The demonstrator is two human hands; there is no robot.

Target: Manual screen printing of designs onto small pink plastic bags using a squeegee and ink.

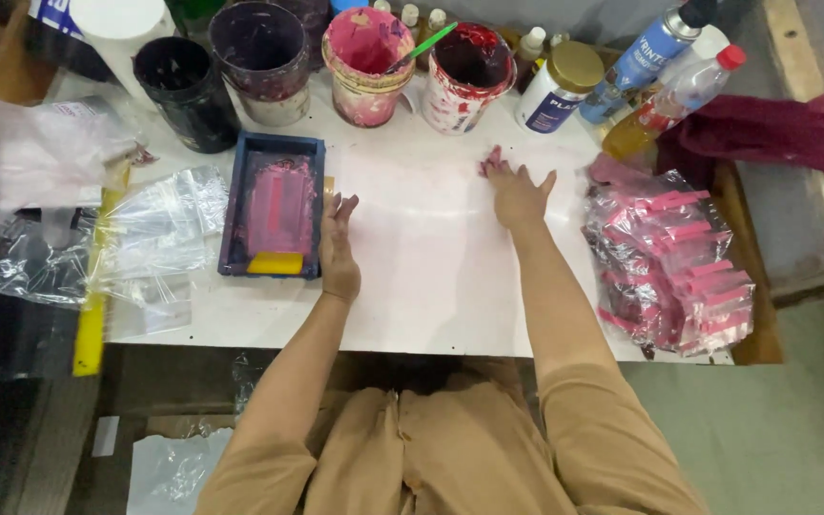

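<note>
White tabletop (pixel 431 277) bare between open-fingered hands — left hand (pixel 339 250) beside blue-framed screen (pixel 275 205), right hand (pixel 517 194) flat.

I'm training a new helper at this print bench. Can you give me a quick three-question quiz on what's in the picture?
1. True or false: the left hand lies beside the blue-framed screen.
2. Which is the right hand pressing on: A) the white table, B) a paint pot, C) the spray can?
3. What lies piled right of the right hand?

Key: 1 true; 2 A; 3 clear bags with pink prints.
</note>
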